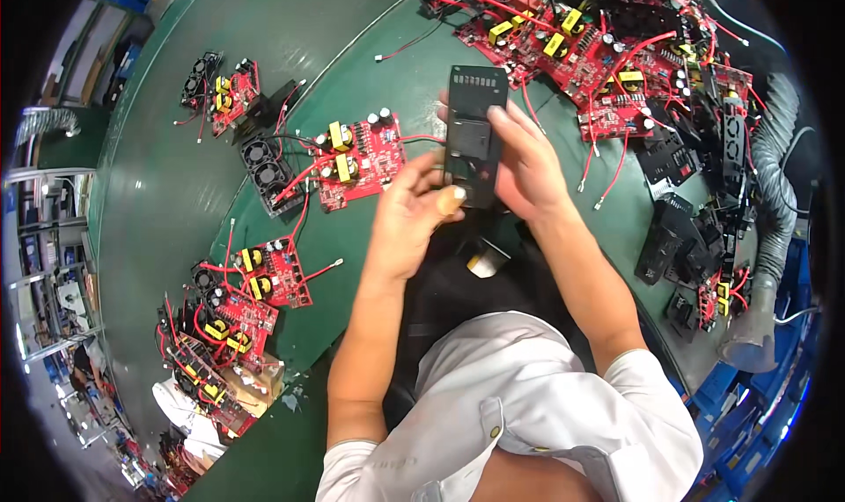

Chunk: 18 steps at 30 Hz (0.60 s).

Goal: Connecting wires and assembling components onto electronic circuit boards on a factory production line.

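Note:
Both of my hands hold a black plastic panel [473,136] upright in front of me, above the near edge of the bench. It is long and flat, with a row of slots near its top end. My left hand [407,225] grips its lower left side, and a tan cover sits on the thumb. Along the right edge, my right hand [531,167] has its thumb on the face and its fingers behind, mostly hidden. Just left of the panel lies a red circuit board [365,163] with yellow transformers, wired to a black double fan [268,172].
A large heap of red boards [563,48] fills the far right of the green bench [176,211]. More boards [233,330] are piled at the near left. Black plastic housings [673,238] lie at right, beside a grey flexible duct [775,167]. Loose red leads stick out across the bench.

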Each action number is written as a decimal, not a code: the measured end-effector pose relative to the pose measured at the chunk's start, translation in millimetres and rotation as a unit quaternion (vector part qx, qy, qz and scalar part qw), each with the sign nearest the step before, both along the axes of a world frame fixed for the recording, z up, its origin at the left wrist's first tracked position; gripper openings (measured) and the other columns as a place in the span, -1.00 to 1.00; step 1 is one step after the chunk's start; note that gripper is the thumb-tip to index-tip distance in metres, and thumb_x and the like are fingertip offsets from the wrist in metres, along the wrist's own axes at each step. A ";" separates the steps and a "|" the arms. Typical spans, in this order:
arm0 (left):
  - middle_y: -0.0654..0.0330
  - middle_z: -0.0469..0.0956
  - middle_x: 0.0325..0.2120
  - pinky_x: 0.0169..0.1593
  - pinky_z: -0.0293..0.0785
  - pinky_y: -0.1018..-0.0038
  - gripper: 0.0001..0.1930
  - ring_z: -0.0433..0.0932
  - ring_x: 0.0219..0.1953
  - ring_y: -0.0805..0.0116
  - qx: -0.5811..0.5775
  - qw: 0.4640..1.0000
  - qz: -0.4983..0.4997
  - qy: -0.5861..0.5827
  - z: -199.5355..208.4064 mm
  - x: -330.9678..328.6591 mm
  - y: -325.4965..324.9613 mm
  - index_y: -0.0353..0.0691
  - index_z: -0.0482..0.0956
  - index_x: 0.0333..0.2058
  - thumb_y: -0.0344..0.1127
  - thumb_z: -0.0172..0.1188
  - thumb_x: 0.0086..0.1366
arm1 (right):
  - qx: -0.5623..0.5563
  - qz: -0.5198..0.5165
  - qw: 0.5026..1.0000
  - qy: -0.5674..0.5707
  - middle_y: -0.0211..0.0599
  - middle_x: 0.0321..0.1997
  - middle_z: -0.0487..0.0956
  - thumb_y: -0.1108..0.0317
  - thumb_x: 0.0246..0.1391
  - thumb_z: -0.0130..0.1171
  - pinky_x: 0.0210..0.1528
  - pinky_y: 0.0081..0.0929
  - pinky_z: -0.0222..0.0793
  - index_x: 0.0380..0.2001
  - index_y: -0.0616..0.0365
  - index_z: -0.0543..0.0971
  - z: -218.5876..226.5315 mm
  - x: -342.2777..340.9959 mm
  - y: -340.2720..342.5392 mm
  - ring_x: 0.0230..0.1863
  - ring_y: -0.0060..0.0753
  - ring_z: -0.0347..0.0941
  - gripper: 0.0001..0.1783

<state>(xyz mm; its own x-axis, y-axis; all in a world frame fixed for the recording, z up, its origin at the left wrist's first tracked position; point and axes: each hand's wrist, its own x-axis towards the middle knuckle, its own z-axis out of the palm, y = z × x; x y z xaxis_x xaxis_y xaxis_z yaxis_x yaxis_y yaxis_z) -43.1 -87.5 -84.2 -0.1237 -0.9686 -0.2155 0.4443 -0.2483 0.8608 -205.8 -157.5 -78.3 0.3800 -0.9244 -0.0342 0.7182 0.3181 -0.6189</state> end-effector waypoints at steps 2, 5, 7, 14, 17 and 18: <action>0.18 0.56 -0.11 -0.10 0.59 0.53 -0.42 0.60 -0.12 0.43 0.072 0.995 -0.028 0.069 -5.7 -8.7 1.4 -0.32 0.35 0.19 -0.37 0.37 0.24 | -0.041 0.034 0.999 -0.004 0.09 0.30 0.39 0.17 0.36 0.02 0.32 -0.09 0.33 0.33 0.26 0.21 -12.2 -16.6 10.1 0.33 -0.05 0.33 -0.39; 0.20 0.59 -0.12 -0.14 0.61 0.52 -0.51 0.63 -0.16 0.42 0.057 0.995 -0.077 0.014 -9.5 -21.0 -3.2 -0.28 0.37 0.17 -0.43 0.29 0.30 | -0.016 0.068 0.990 0.121 0.14 0.23 0.44 0.12 0.33 0.07 0.21 -0.13 0.45 0.29 0.27 0.25 -10.9 -33.6 21.3 0.20 -0.02 0.47 -0.39; 0.18 0.61 -0.15 -0.16 0.58 0.46 -0.64 0.64 -0.21 0.42 -0.053 0.951 -0.151 -0.265 13.0 -17.7 -21.4 -0.30 0.54 0.02 -0.38 0.32 0.26 | -0.009 0.026 0.994 0.109 0.08 0.14 0.50 0.18 0.35 0.04 0.14 -0.15 0.50 0.24 0.25 0.29 -26.2 -48.7 17.8 0.10 -0.03 0.54 -0.48; 0.14 0.53 -0.34 -0.16 0.51 0.18 -0.72 0.57 -0.19 0.09 -0.367 0.537 -0.182 -0.738 9.6 12.9 -92.3 -0.12 0.61 -0.12 -0.46 0.13 0.17 | 0.069 -0.083 0.983 0.152 -0.08 -0.01 0.58 0.20 0.38 0.04 -0.07 -0.40 0.57 0.17 0.21 0.38 -19.4 -53.2 9.8 -0.07 -0.24 0.59 -0.57; 0.12 0.53 -0.36 -0.20 0.54 0.15 -0.76 0.60 -0.25 0.05 -0.356 0.526 -0.130 -0.761 9.2 20.6 -116.8 -0.11 0.62 -0.20 -0.46 0.08 0.17 | 0.057 -0.073 0.977 0.193 -0.14 -0.01 0.56 0.18 0.37 0.05 -0.05 -0.44 0.55 0.18 0.19 0.39 -19.5 -55.5 17.2 -0.06 -0.30 0.58 -0.56; 0.11 0.57 -0.31 -0.20 0.55 0.14 -0.78 0.60 -0.26 0.01 -0.354 0.563 -0.074 -0.743 11.8 26.1 -124.3 -0.10 0.64 -0.21 -0.46 0.11 0.20 | 0.058 -0.076 0.977 0.192 -0.14 -0.01 0.56 0.18 0.37 0.05 -0.05 -0.44 0.55 0.18 0.19 0.39 -21.0 -57.5 18.8 -0.06 -0.30 0.58 -0.56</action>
